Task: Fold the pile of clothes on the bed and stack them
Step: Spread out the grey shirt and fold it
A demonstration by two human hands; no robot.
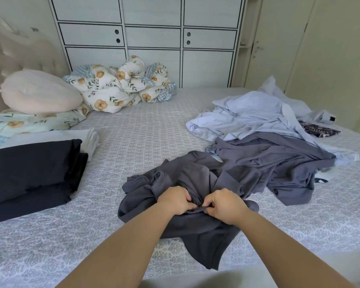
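A crumpled dark grey garment (195, 225) lies on the bed (133, 142) straight in front of me. My left hand (176, 199) and my right hand (224, 205) sit close together on its middle, each pinching a bunch of the fabric with curled fingers. To the right spreads an unfolded pile: another grey garment (279, 163), light blue clothes (254, 117) and a dark patterned piece (318, 129). At the left lie folded black clothes (31, 171) stacked flat, with a folded white piece (85, 138) behind them.
A rumpled floral duvet (121, 88) and a pink plush pillow (40, 92) sit at the head of the bed by the padded headboard (13, 53). A white wardrobe (154, 38) stands behind. The patterned sheet is bare between the folded stack and the pile.
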